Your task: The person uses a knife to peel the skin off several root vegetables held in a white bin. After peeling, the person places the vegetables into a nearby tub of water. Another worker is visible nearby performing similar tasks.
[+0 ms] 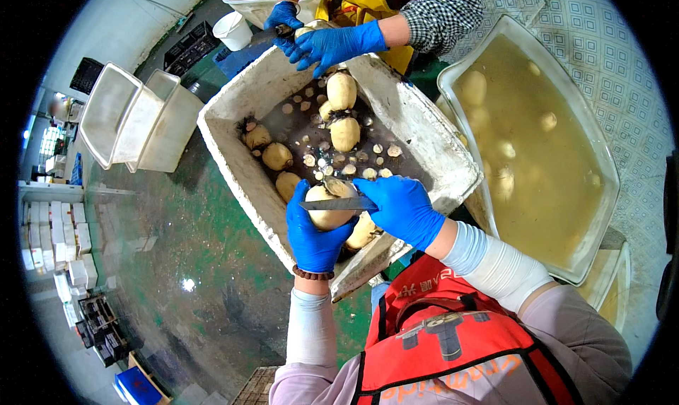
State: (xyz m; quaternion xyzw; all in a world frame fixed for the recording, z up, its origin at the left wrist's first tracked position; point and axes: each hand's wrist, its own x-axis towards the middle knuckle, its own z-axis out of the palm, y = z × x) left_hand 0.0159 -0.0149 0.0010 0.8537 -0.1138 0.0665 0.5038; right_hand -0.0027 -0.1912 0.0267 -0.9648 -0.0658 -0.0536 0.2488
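Note:
My left hand (316, 243), in a blue glove, cups a pale lotus root segment (322, 219) over the near part of a white foam box (238, 108). In my blue-gloved right hand (404, 211) is a knife (337, 204), its flat blade lying across the root. A cut-looking piece (336, 186) shows at the root's far end; whether it is still attached I cannot tell. Dark water in the box holds more root segments (345, 134), some with dark fibrous joints, and several small cut ends (348, 169). Another segment (362, 232) lies partly hidden below my hands.
Across the box, a co-worker's blue-gloved hands (334, 42) hold a root. To the right stands a white tub (610, 193) of murky water with roots. Stacked white bins (154, 119), a white bucket (232, 31) and a wet green floor (175, 235) lie left.

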